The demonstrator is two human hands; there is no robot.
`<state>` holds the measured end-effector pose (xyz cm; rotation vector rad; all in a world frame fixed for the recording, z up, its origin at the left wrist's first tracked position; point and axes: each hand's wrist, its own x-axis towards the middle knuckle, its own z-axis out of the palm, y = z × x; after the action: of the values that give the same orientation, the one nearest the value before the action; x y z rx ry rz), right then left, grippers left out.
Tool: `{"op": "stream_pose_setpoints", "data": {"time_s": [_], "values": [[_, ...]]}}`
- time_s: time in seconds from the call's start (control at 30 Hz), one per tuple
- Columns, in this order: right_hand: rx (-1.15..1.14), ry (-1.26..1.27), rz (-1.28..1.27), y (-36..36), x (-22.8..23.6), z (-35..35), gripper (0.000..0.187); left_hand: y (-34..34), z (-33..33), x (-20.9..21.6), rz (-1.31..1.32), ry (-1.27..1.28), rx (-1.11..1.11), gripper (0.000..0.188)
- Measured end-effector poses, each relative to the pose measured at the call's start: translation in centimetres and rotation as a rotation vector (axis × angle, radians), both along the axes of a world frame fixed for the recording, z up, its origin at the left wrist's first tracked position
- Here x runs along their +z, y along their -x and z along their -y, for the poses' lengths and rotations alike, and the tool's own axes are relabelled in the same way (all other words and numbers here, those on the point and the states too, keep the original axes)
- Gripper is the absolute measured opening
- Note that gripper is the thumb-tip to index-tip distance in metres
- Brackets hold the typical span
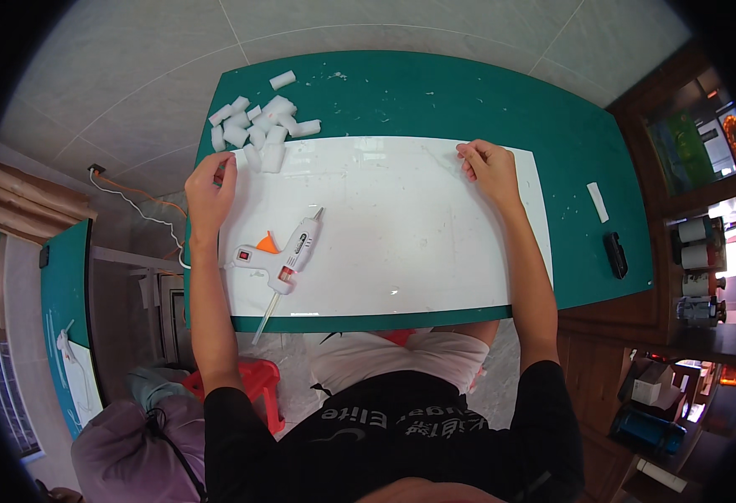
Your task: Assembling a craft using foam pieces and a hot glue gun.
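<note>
My left hand is loosely closed over the left edge of a white board, with nothing visible in its fingers. Just beyond its fingertips lies a heap of white foam pieces. Over the board's far right part is my right hand, fingers curled in, nothing showing in them. A white hot glue gun with an orange trigger lies on the board near my left forearm, its nozzle pointing away from me. A clear glue stick runs out of its rear, past the near edge. Neither hand touches the gun.
Beneath the board is a green tabletop. At its right lie a white strip and a black stapler-like object. Wooden shelves stand to the right. A red stool is below the left edge, and cables hang there.
</note>
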<state>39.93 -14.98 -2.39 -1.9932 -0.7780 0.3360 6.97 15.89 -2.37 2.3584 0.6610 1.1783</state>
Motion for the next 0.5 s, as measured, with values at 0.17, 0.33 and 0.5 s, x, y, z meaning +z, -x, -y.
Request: {"op": "stream_pose_setpoints", "data": {"time_s": [0.17, 0.33, 0.5], "values": [[0.027, -0.033, 0.093, -0.36, -0.38, 0.28, 0.021, -0.15, 0.28, 0.20, -0.003, 0.004, 0.002, 0.011], [0.031, -0.096, 0.081, -0.39, -0.59, 0.10, 0.021, -0.21, 0.23, 0.24, 0.005, -0.006, -0.003, 0.011], [0.042, -0.098, 0.061, -0.27, -0.36, 0.06, 0.024, -0.12, 0.21, 0.11, 0.001, 0.019, 0.004, 0.012]]}}
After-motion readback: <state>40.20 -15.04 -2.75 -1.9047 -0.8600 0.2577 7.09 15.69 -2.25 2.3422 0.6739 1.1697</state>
